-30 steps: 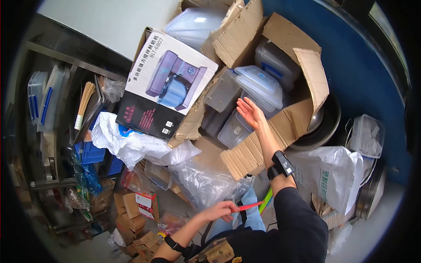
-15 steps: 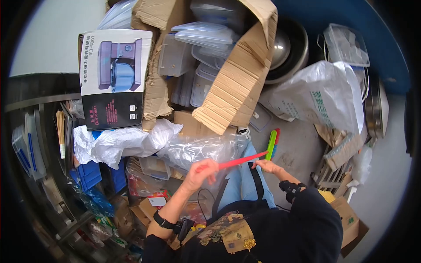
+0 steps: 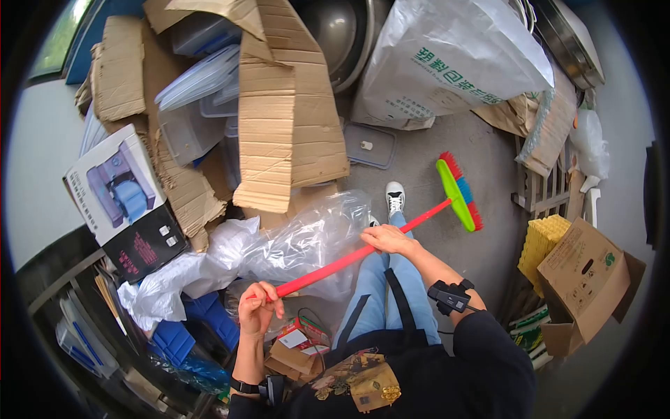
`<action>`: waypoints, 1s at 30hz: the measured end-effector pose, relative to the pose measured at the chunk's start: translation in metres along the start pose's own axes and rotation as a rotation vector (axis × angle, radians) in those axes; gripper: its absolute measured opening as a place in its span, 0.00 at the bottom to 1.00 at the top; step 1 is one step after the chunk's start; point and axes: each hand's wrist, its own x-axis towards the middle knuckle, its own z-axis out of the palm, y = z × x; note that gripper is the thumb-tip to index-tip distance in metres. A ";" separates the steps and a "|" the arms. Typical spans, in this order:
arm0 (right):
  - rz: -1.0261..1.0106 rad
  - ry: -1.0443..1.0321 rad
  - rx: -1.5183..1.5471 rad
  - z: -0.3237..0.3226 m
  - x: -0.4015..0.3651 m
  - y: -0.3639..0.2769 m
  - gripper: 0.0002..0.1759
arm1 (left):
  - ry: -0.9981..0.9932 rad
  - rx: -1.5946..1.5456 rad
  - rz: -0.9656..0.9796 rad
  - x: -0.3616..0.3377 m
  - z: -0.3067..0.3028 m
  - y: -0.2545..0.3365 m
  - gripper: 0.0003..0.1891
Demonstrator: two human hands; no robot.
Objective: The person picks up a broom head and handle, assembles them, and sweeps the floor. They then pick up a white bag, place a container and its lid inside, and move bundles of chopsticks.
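Observation:
A broom (image 3: 326,270) with a red handle slants across my body, over my legs. My left hand (image 3: 259,309) is closed round the top end of the handle, at the lower left. Further down the handle, my right hand (image 3: 389,239) wraps round it in front of my knees. The green broom head (image 3: 455,195), with red and blue bristles, is over the grey floor to the right of my shoe (image 3: 395,197). Crumpled clear plastic sheeting (image 3: 307,237) lies just behind the handle, between my two hands.
A torn cardboard box (image 3: 279,133) holding clear plastic containers stands ahead. A printed mixer box (image 3: 125,202) is at the left. A large white sack (image 3: 453,63) leans at the back, near a flat plastic lid (image 3: 370,145) on the floor. An open carton (image 3: 583,276) stands at the right.
My right hand has gone from beside the handle to a grip on it. My left hand has moved left and down with the handle end. The view has turned toward the right.

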 end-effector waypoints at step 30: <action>0.331 0.492 1.093 -0.020 0.373 0.359 0.23 | 0.581 -0.046 0.022 0.125 -0.135 -0.153 0.10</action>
